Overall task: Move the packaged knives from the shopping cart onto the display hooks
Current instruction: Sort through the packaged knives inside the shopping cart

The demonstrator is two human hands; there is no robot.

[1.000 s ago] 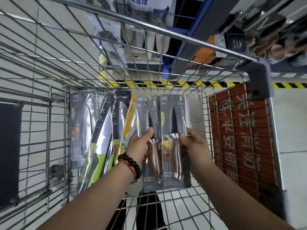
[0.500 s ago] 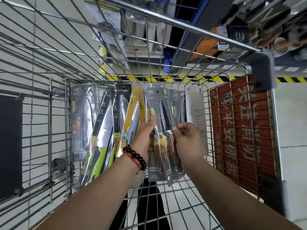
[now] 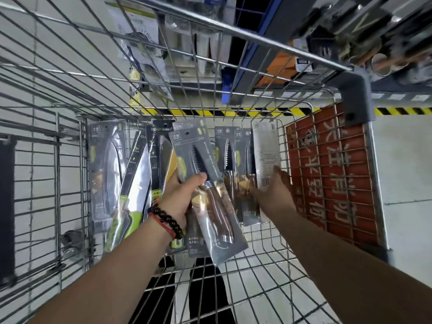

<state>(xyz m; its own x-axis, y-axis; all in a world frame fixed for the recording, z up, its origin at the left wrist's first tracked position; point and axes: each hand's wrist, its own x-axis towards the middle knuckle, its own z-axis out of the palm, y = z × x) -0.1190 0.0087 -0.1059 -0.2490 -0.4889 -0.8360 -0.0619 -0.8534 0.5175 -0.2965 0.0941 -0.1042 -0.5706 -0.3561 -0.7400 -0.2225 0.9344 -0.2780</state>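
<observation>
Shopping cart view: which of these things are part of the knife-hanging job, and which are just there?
Part of the job:
- serrated knife pack, gripped by the left hand
- right hand, reaching toward the packs leaning at the cart's far end
- green-handled knife pack
- shopping cart

Just there:
- red sign panel
- yellow-black floor tape
- bead bracelet

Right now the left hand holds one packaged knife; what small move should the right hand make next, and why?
Probably close the right hand on the serrated knife packs leaning at the cart's far wall. Its fingers are spread and reach to them but grip nothing, while the left hand already grips a serrated knife pack, lifted clear.
</observation>
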